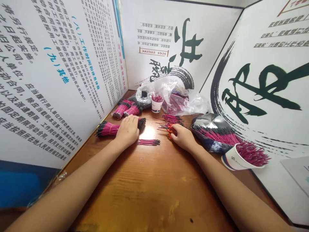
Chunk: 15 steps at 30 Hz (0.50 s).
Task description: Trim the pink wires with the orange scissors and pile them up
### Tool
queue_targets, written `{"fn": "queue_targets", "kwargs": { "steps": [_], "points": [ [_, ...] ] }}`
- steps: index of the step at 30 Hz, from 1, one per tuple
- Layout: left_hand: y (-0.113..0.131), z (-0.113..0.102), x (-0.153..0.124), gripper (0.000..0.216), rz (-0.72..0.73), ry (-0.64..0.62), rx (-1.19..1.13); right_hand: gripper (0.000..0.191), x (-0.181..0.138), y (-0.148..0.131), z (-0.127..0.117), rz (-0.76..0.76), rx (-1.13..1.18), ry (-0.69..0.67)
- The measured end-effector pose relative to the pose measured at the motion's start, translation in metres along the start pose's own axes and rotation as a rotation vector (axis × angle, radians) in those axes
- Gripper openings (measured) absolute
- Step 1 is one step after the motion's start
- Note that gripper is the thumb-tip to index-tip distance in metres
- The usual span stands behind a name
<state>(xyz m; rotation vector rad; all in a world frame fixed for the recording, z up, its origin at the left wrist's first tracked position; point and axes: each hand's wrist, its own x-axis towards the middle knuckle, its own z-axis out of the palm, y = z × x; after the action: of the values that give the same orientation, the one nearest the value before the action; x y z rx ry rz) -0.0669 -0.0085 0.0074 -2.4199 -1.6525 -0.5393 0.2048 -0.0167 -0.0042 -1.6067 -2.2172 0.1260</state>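
Observation:
My left hand (pixel 127 129) is closed over a bundle of magenta wires (pixel 108 129) with black ends, which lies on the table with a band around it. My fingers hide the middle of the bundle. In my right hand (pixel 182 137) are small orange-handled pliers (pixel 171 130), their thin jaws pointing left. Just beyond the pliers lies a loose pile of magenta wires (pixel 172 119). A short row of black-tipped wires (pixel 148 142) lies flat between my hands, nearer to me.
Banded wire bundles (pixel 126 109) lie at the back left. Behind stand a paper cup of wires (pixel 157 106) and clear plastic bags (pixel 178 96). To the right are an open bag of wires (pixel 214 132) and a tilted paper cup (pixel 235 158). Printed panels (pixel 159 38) enclose the wooden table (pixel 145 193).

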Motion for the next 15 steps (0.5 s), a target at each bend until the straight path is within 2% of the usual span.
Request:
{"fn": "queue_targets", "kwargs": {
  "steps": [3,7,12,15],
  "points": [
    [0.005,-0.007,-0.001,0.031,0.014,-0.014,0.025,0.019,0.0,0.001,0.001,-0.005,0.006,0.001],
    [0.011,-0.013,-0.003,0.025,0.023,-0.109,0.01,0.017,0.0,0.0,0.0,-0.005,0.002,0.004],
    [0.015,-0.009,-0.004,0.032,-0.006,-0.128,-0.052,0.015,0.0,-0.001,-0.002,-0.005,-0.015,-0.005],
    [0.014,-0.015,-0.004,0.042,-0.002,-0.162,-0.033,0.013,0.0,-0.001,-0.002,-0.003,-0.019,-0.004]
  ]
}}
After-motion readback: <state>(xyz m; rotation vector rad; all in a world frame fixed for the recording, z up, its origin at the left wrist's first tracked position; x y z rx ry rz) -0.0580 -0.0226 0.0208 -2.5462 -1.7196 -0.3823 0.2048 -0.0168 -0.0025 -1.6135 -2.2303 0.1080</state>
